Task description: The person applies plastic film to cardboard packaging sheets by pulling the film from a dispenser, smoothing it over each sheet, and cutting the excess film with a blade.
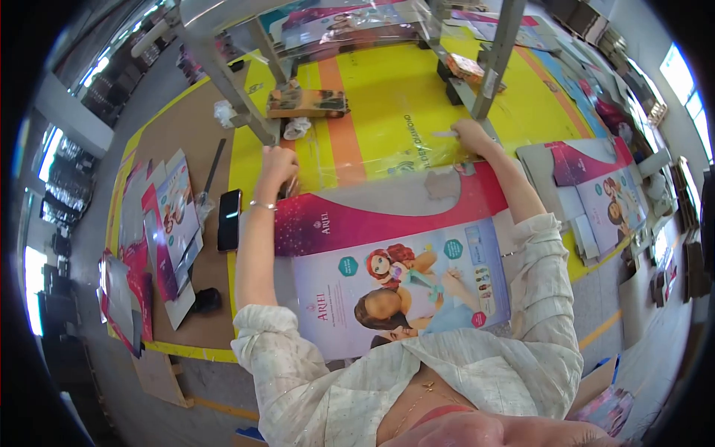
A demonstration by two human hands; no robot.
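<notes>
A printed cardboard box panel (387, 216), pink and lilac with a red-haired doll picture and the word ARIEL, lies flat in front of me. Clear plastic film (372, 165) stretches across its far edge, between my two hands. My left hand (279, 168) is closed at the film's left side, beside the foot of a metal post; a small dark thing under the fingers is unclear. Further right, my right hand (474, 138) is closed in a pinch on the film, with a whitish strip showing at its fingertips.
A metal frame (497, 63) stands over the yellow table (380, 82). A tape-covered block (307, 103) sits near its left post. A phone (229, 220) and cut printed panels (175, 205) lie left; more panels (603, 194) are stacked right.
</notes>
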